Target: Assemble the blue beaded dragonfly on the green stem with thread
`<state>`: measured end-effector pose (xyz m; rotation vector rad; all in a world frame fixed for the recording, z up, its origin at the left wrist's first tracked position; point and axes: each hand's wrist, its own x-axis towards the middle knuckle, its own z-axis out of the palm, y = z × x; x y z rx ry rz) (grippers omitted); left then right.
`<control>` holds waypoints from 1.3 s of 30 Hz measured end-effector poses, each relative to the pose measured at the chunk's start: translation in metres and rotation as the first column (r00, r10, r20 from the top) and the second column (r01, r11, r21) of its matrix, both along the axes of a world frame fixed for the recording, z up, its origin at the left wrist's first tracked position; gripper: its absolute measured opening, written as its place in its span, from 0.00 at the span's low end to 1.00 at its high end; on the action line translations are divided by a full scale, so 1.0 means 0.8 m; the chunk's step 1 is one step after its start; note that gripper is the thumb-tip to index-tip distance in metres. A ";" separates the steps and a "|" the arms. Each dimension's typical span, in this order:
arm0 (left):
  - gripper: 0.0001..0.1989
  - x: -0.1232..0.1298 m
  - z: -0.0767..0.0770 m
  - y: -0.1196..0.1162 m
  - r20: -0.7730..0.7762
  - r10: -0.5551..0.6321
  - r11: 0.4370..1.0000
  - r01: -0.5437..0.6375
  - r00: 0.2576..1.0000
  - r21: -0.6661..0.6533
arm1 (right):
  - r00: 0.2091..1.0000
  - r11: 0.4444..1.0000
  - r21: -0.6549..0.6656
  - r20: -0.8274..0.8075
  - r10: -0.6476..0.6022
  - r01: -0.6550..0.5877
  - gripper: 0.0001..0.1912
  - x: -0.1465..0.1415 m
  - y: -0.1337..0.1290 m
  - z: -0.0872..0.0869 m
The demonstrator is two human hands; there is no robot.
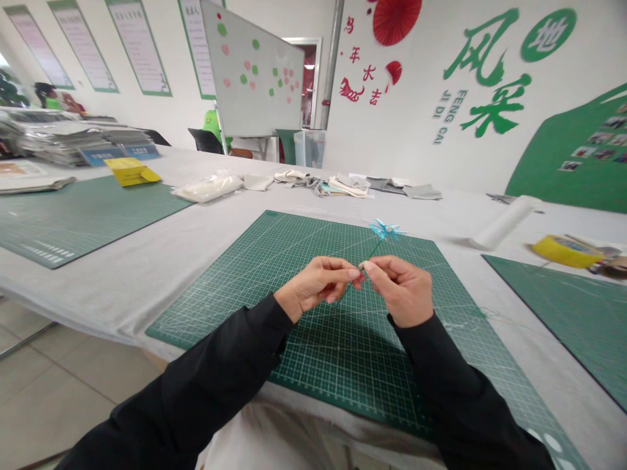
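A blue flower with thin, spread petals tops a slender green stem. My right hand pinches this stem near its lower end between thumb and index finger. Right beside it, my left hand is closed, thumb against fingertips, at the same lower end of the stem; the fingertips of both hands nearly meet. Whatever lies between the fingertips is mostly hidden. Both hands are above the green cutting mat, and the flower leans up and to the right.
More mats lie left and right. Fabric scraps and a plastic bag line the table's far side. A white roll and yellow tape are at right; stacked papers stand far left.
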<state>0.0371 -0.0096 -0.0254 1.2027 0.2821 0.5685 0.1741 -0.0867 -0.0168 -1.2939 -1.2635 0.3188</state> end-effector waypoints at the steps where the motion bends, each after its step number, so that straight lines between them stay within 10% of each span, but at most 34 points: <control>1: 0.10 0.000 0.000 0.000 0.012 -0.017 1.000 0.017 1.000 -0.009 | 1.000 1.000 -0.002 -0.024 0.015 -0.015 0.11 0.000 0.000 0.000; 39: 0.10 0.011 0.002 -0.006 0.061 0.313 0.949 -0.314 0.948 0.006 | 0.989 0.997 0.056 0.136 -0.057 0.050 0.09 -0.003 0.001 -0.003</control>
